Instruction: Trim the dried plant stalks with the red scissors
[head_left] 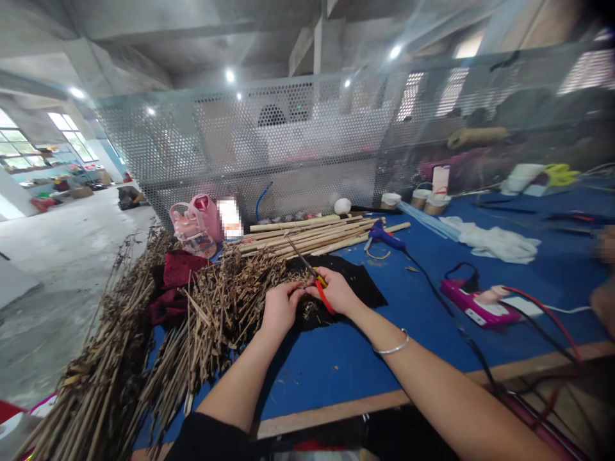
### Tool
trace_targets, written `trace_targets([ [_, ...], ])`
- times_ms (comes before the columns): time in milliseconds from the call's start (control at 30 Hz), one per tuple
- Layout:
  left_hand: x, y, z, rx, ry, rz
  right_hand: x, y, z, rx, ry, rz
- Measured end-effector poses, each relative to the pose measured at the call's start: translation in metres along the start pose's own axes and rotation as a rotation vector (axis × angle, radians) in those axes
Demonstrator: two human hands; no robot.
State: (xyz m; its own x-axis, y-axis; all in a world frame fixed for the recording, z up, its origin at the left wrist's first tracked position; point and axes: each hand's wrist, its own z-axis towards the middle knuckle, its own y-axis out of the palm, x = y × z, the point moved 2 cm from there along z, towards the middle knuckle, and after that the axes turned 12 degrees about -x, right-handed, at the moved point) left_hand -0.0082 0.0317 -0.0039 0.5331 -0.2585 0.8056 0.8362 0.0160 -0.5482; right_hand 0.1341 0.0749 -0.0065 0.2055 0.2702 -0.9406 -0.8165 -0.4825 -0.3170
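My right hand (339,292) is closed around a pair of scissors (325,296) with red and yellow handles; their blades point up and to the left. My left hand (279,307) is pinched, its fingertips close to those of my right hand. What it holds, if anything, is too small to make out. Both hands are over a black cloth (360,275) strewn with dry plant bits. Left of my left hand, a heap of dried brown plant stems (216,301) lies on the blue table (331,371).
Pale wooden sticks (307,237) lie behind the cloth, beside a blue glue gun (385,237). A magenta power strip (480,307) with cables sits at right, near white gloves (494,240). A pink bag (205,214) stands before the perforated metal screen (307,153). Another person's hand (604,307) shows at the right edge.
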Motion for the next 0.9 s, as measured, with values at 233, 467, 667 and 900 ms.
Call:
trace_targets([
  [233, -0.008, -0.005, 0.004, 0.101, -0.244, -0.482, -0.001, -0.016, -0.009, 0.086, 0.087, -0.441],
  [467, 0.000, -0.013, 0.005, 0.230, -0.225, -0.833, -0.014, -0.017, -0.020, -0.102, 0.034, -0.585],
  [667, -0.002, -0.009, 0.005, 0.158, -0.229, -0.820, -0.010, -0.014, -0.021, -0.190, 0.087, -0.476],
  [900, -0.005, -0.014, 0.004, 0.165, -0.235, -0.654, -0.009, -0.019, -0.021, -0.165, 0.098, -0.562],
])
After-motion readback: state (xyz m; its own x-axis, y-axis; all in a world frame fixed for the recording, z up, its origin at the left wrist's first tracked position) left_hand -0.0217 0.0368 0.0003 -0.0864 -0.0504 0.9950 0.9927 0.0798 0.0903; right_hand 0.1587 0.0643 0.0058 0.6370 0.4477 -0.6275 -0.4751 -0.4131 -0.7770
